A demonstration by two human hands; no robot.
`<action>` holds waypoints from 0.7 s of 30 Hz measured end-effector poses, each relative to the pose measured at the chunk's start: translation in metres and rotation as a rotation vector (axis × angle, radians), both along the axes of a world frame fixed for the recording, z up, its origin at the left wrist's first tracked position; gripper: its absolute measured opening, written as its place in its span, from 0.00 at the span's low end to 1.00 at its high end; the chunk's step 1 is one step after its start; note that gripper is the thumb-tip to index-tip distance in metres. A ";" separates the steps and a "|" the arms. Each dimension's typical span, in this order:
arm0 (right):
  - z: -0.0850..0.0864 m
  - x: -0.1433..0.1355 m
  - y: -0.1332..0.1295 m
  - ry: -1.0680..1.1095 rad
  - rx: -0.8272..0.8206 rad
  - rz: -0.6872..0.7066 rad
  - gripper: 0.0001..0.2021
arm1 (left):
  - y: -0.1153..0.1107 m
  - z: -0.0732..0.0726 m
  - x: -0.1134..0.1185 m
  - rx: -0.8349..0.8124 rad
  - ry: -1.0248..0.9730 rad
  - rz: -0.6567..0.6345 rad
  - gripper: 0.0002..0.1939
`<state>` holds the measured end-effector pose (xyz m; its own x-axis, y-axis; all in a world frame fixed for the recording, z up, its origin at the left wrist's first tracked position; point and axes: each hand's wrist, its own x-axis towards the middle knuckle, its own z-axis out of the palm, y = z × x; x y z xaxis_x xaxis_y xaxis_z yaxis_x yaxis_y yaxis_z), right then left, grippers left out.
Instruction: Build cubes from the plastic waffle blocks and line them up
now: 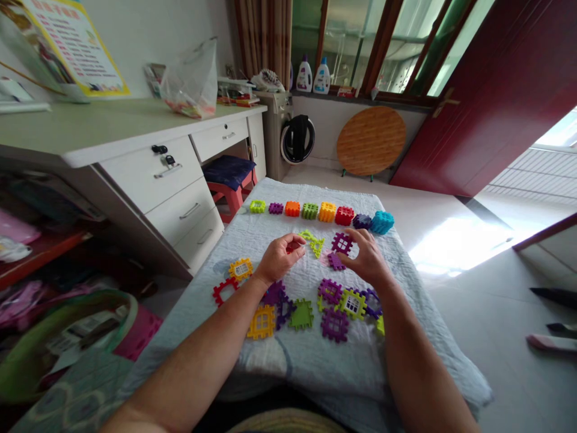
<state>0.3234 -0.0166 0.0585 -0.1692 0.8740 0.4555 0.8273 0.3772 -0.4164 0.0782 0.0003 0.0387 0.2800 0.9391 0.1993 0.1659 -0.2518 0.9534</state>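
My left hand (280, 260) is closed, thumb and fingertips pinched round a red interlocking plastic tile (294, 247), mostly hidden by the fingers. Just beyond it lies a lime-green triangular tile (317, 246). My right hand (367, 257) curves with thumb and forefinger apart beside a purple window tile (341, 243). Its thumb reaches the edge of a second purple tile (336, 261). Nearer me are a yellow window tile (261, 322), a green tile (301, 314), a purple window tile (334, 325) and a lime window tile (353, 304). My left forearm partly covers a red frame tile (224, 291).
Stacked tiles form a row by colour along the far side, from a lime stack (257, 207) to a blue stack (382, 222). A pale cloth (288, 355) covers the table. A white desk (135, 120) stands left, with a stool (231, 174) beside it.
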 end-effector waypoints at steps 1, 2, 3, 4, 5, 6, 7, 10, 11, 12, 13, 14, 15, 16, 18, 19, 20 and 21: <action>-0.001 0.008 0.001 -0.013 -0.018 -0.001 0.25 | 0.001 0.000 -0.001 0.004 -0.002 0.008 0.11; -0.002 0.013 0.002 -0.040 -0.044 0.005 0.23 | 0.001 -0.001 -0.002 0.006 -0.001 0.013 0.11; -0.004 0.017 0.002 -0.075 -0.078 0.014 0.22 | 0.001 -0.001 -0.002 0.007 0.002 0.016 0.11; -0.005 0.018 0.001 -0.117 -0.117 0.023 0.21 | 0.001 -0.001 -0.002 0.008 0.007 0.016 0.11; -0.007 0.018 0.001 -0.162 -0.159 0.031 0.20 | 0.001 -0.001 -0.002 0.010 0.012 0.014 0.11; -0.009 0.017 0.000 -0.204 -0.204 0.035 0.21 | 0.001 -0.002 -0.002 0.012 0.018 0.012 0.11; -0.010 0.015 -0.001 -0.243 -0.250 0.038 0.22 | 0.001 -0.002 -0.002 0.016 0.025 0.010 0.11; -0.014 0.008 -0.002 -0.323 -0.365 0.052 0.26 | 0.001 -0.004 -0.002 0.026 0.040 0.007 0.11; -0.015 0.007 -0.002 -0.335 -0.388 0.059 0.28 | 0.001 -0.004 -0.002 0.028 0.043 0.006 0.11; -0.016 0.006 -0.002 -0.342 -0.403 0.065 0.29 | 0.001 -0.004 -0.002 0.029 0.044 0.005 0.11; -0.016 0.005 -0.002 -0.343 -0.410 0.068 0.29 | 0.001 -0.004 -0.002 0.031 0.045 0.005 0.11; -0.017 0.005 -0.001 -0.343 -0.413 0.069 0.30 | 0.001 -0.004 -0.002 0.033 0.046 0.004 0.11; -0.017 0.005 0.000 -0.342 -0.414 0.068 0.30 | 0.001 -0.004 -0.002 0.036 0.046 0.004 0.11; -0.018 0.005 0.001 -0.340 -0.414 0.068 0.30 | 0.000 -0.003 -0.002 0.039 0.048 0.005 0.11; -0.019 0.006 0.002 -0.332 -0.409 0.072 0.30 | 0.000 -0.003 -0.002 0.048 0.051 0.004 0.11; -0.020 0.007 0.003 -0.327 -0.405 0.075 0.30 | 0.000 -0.003 -0.002 0.052 0.056 0.004 0.10; -0.021 0.008 0.004 -0.323 -0.402 0.075 0.29 | 0.000 -0.003 -0.002 0.058 0.063 0.003 0.10; -0.021 0.008 0.005 -0.318 -0.398 0.072 0.28 | 0.000 -0.003 -0.002 0.065 0.072 0.003 0.10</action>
